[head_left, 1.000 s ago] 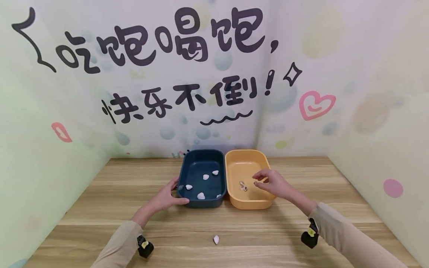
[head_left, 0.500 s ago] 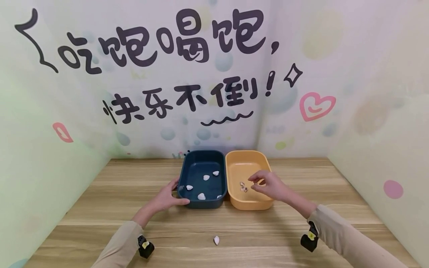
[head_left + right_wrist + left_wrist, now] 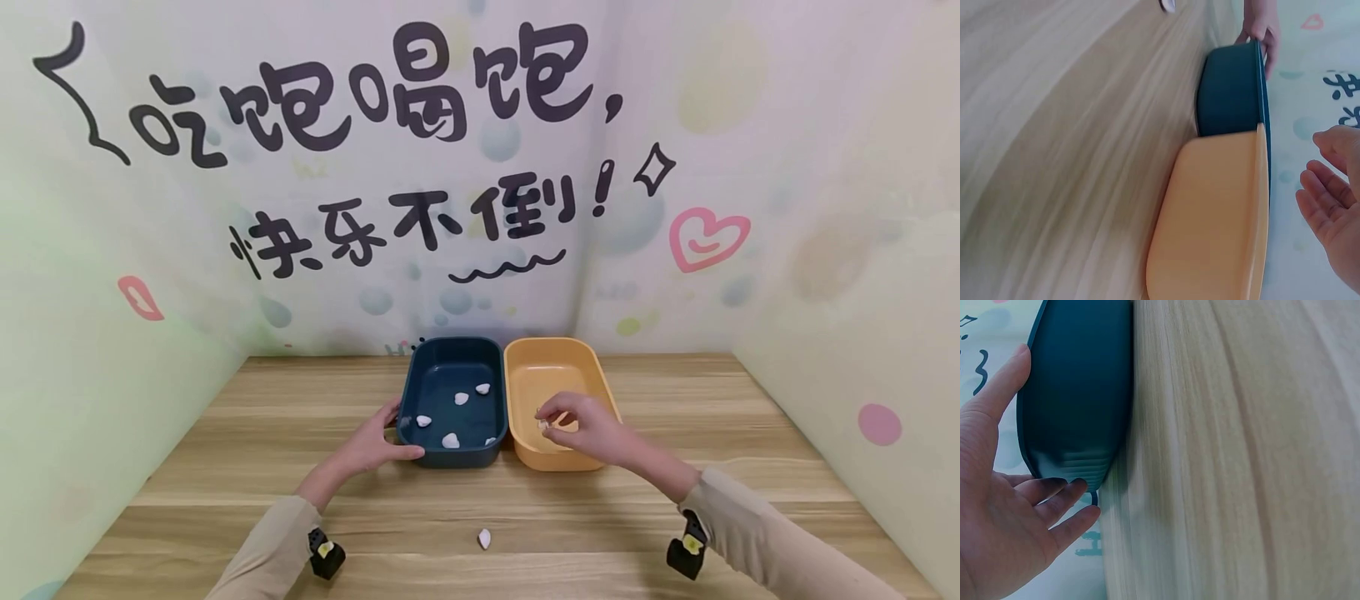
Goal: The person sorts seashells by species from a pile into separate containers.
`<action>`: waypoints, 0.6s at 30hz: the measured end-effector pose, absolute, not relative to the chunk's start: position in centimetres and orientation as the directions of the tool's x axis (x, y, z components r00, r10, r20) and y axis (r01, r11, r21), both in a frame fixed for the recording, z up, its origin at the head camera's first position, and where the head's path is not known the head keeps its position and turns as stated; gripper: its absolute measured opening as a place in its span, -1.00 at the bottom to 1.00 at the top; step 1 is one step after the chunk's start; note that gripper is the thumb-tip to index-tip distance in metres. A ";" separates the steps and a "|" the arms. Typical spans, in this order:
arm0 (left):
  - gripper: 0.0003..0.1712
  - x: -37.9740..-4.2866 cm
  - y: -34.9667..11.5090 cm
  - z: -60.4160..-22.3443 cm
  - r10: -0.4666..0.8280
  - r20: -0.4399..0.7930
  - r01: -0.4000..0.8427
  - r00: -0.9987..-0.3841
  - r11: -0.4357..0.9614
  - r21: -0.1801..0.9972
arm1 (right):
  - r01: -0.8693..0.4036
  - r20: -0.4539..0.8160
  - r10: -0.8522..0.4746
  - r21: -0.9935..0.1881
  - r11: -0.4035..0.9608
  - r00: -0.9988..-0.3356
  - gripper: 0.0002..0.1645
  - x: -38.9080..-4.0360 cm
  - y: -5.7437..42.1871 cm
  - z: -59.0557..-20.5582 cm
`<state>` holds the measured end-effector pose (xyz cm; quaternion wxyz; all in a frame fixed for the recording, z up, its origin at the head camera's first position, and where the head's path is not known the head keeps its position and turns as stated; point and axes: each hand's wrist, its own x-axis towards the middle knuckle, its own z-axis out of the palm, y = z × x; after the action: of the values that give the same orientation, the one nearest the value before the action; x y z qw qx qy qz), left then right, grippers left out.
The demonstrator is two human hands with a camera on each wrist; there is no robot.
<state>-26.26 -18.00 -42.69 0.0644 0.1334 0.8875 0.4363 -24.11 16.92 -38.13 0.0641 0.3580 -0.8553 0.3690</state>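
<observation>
My left hand (image 3: 371, 442) steadies a dark blue bin (image 3: 461, 457) at its near left corner. In the left wrist view the thumb lies along the rim and the loosely bent fingers touch the ribbed end wall. Several white seashells (image 3: 461, 399) are spread over that bin's floor. My right hand (image 3: 596, 429) reaches over the yellow bin (image 3: 558, 458), thumb and forefinger apart, fingertips right at the small brownish shells (image 3: 543, 424), which they partly hide. In the right wrist view the fingers (image 3: 1319, 187) are loosely bent, with nothing visible between them.
One pale shell (image 3: 484, 539) lies on the wood-grain table (image 3: 405, 533) in front of the bins, which stand side by side near the back edge. Behind them hangs a printed backdrop (image 3: 360, 308). Each wrist carries a small black camera (image 3: 326, 554).
My right hand has moved left and slightly down over the yellow bin to the brownish shells, its fingers now covering part of them. The left hand and both bins have stayed put.
</observation>
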 end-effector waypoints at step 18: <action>0.09 -26.1 -18.0 -42.5 0.296 0.005 0.181 -0.955 0.573 0.799 | -0.591 0.227 -0.662 -0.702 0.398 -0.715 -0.74 -21.3 13.0 -40.3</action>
<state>-26.06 -17.98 -42.49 0.0647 0.1347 0.8846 0.4418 -21.27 13.05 -40.30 -0.0440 0.3751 -0.8348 0.4006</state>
